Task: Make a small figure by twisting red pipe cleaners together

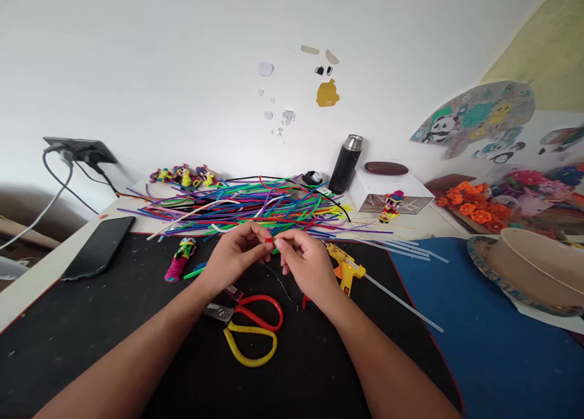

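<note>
My left hand [235, 252] and my right hand [305, 259] meet above the black mat [114, 322], fingers pinched together on a small red piece of pipe cleaner [269, 241]. A thin dark wire [278, 282] hangs down below the pinch. Just behind my hands lies a wide heap of coloured pipe cleaners [255, 209]. Scissors with one red and one yellow handle [249, 325] lie on the mat under my wrists. A yellow glue gun [345, 268] rests to the right of my right hand.
A black phone [98, 247] lies at the left. A small pipe-cleaner figure [179, 259] lies on the mat; another [391, 205] stands by a white box [392, 191]. A black flask [344, 163], orange flowers [474, 203], a bowl [533, 267] and clear glue sticks [401, 300] lie right.
</note>
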`<action>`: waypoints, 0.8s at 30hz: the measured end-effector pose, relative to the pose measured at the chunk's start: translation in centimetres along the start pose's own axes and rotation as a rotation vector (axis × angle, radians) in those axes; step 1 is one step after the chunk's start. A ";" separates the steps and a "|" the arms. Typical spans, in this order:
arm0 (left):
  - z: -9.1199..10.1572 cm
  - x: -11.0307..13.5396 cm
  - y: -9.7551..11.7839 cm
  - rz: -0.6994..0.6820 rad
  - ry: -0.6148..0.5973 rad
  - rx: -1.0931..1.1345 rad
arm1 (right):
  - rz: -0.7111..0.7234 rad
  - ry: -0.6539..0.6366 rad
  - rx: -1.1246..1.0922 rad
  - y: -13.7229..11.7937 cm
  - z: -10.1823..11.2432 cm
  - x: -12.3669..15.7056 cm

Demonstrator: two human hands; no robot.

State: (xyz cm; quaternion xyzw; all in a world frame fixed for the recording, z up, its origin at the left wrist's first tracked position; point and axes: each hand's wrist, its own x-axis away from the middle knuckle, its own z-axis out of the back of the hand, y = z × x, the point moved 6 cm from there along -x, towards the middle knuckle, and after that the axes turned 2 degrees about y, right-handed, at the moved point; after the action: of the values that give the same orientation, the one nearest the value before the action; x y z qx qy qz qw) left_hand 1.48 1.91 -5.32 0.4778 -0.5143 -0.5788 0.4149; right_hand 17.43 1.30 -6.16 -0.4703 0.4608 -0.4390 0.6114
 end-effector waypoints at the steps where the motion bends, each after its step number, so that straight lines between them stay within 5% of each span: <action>1: -0.1 0.0 -0.1 0.002 -0.012 0.006 | 0.005 -0.001 0.004 -0.2 0.0 0.0; 24: 0.0 0.1 0.6 -0.020 0.017 0.058 | -0.041 -0.046 -0.083 -0.4 -0.5 0.1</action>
State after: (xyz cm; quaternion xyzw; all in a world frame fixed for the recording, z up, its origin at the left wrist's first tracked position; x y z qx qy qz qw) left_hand 1.41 1.71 -4.76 0.4996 -0.5224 -0.5639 0.3993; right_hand 16.88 1.01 -5.81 -0.5147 0.4545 -0.4210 0.5927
